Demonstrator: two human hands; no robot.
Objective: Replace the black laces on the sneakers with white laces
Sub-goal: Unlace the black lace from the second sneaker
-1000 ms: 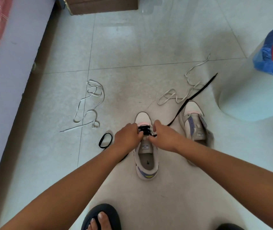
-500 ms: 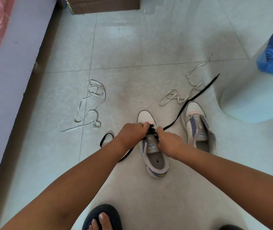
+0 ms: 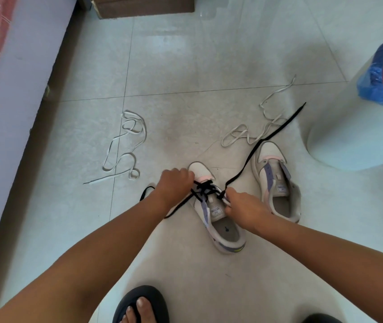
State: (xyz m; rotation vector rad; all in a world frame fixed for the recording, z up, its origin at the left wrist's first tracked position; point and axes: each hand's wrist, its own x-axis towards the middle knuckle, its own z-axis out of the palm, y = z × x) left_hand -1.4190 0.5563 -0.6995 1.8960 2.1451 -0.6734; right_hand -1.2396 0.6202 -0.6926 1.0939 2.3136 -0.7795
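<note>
Black lace coming out of the near sneaker

On the floor [image 3: 186, 54], left to right: a loose white lace [image 3: 125, 145], then the left hand [image 3: 174, 183] pinching the black lace [image 3: 205, 190] at the near sneaker [image 3: 218, 215], whose long axis runs away from the person, toe far. The right hand [image 3: 244, 206], nearer the tongue, grips the other strand, which trails up-right past the unlaced second sneaker [image 3: 276, 183] and another white lace [image 3: 255, 134].
</note>
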